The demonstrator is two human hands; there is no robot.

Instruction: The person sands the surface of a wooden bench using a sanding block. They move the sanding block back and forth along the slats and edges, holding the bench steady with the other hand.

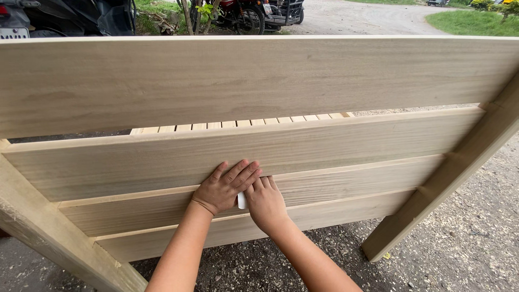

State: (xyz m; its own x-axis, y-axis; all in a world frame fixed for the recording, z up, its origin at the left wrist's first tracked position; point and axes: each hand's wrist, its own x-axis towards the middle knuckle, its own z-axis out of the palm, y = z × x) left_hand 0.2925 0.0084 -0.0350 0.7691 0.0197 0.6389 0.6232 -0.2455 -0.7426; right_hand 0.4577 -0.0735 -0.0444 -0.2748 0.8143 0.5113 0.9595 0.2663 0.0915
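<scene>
Outdoor yard, gravel ground (465,238) under a big pale wood frame (259,81) of horizontal boards; grass (476,21) and a dirt road far back. Far left top, a dark parked vehicle (70,16). Left post (48,232) slants down toward bottom left, raw wood. Boards overlap like louvres, grain running sideways, surface bare and unfinished. Behind the gap, a stack of slats (238,124) shows end-on.

Left hand (224,186) lies flat on the second board (162,162), fingers spread a little, palm down, tips touching the right hand. Just right of it, right hand (265,203) presses at the seam between boards, fingers curled together around a small white piece (241,200), mostly hidden between both hands; what it is I cannot tell.

Top middle, a motorbike (238,13) by thin tree stems. Right post (448,173) slants down to the gravel.
</scene>
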